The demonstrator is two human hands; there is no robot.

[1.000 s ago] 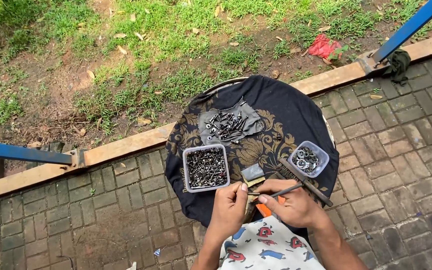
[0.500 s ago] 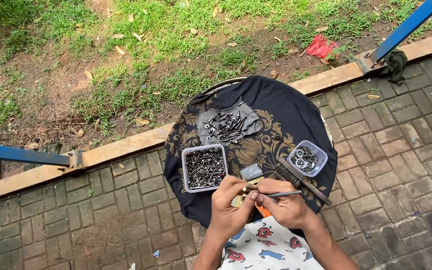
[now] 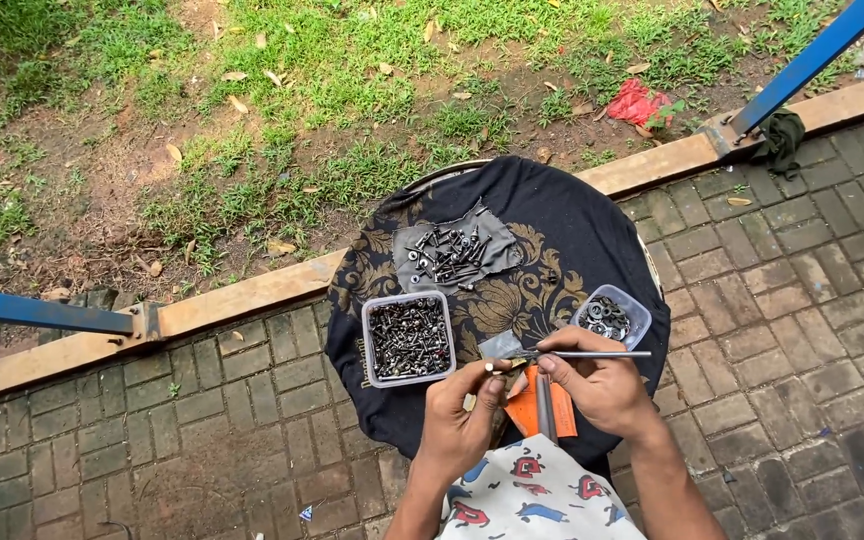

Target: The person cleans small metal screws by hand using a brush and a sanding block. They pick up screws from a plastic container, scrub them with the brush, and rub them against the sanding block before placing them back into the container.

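The thin metal rod (image 3: 592,353) lies pinched in the right hand (image 3: 597,385) grip, its near end meeting the left hand (image 3: 462,420) fingertips.

One round table under a black cloth (image 3: 572,230). Two clear tubs on it: a square one (image 3: 408,339) near the front edge, full of dark screws, too many to count; a smaller one (image 3: 610,317) at the right edge, holding washers. One grey rag (image 3: 455,252) at centre with a loose heap of screws. Two hands, left (image 3: 464,420) and right (image 3: 597,385). One thin rod (image 3: 592,354). One orange card (image 3: 542,410). Two blue bars (image 3: 42,312) (image 3: 802,65).
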